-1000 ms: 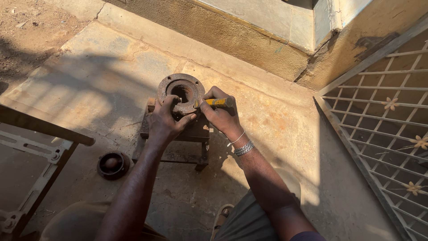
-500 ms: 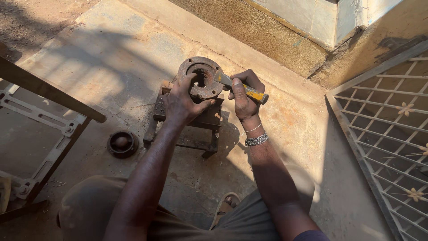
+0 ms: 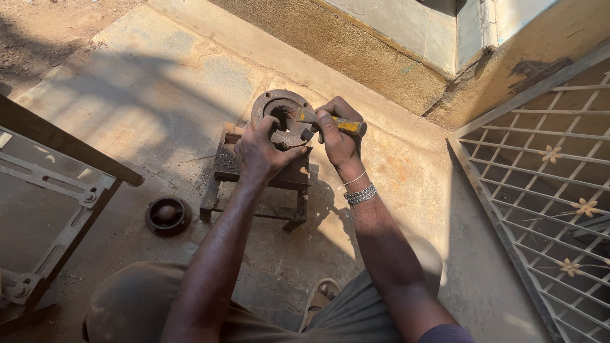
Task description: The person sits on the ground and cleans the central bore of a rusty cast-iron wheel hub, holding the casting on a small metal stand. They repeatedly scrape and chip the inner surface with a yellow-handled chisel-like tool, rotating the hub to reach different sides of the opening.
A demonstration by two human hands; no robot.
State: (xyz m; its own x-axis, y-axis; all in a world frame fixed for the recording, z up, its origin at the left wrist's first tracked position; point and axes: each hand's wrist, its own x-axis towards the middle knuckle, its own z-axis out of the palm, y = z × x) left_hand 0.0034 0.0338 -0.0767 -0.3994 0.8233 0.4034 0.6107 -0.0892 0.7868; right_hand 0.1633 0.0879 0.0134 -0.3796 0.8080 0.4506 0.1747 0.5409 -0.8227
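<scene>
**Flange held on a stand, tool set at its rim**

Flange (image 3: 279,117), a rusty round casting with a central bore, is seen resting on a low metal stand (image 3: 254,184), which is set on the concrete floor (image 3: 159,76) beside a plastered wall (image 3: 356,44). A white metal grille (image 3: 546,190) is seen at the right, and a grey metal frame (image 3: 57,209) at the left. The flange is steadied by the left hand (image 3: 260,152), whose fingers are curled over its near edge. A yellow-handled tool (image 3: 333,124) is gripped in the closed right hand (image 3: 340,136), with its metal tip laid against the right side of the flange's rim. A metal bracelet (image 3: 360,194) is worn on the right wrist. A smaller dark round part (image 3: 167,215) lies on the floor just left of the stand.
</scene>
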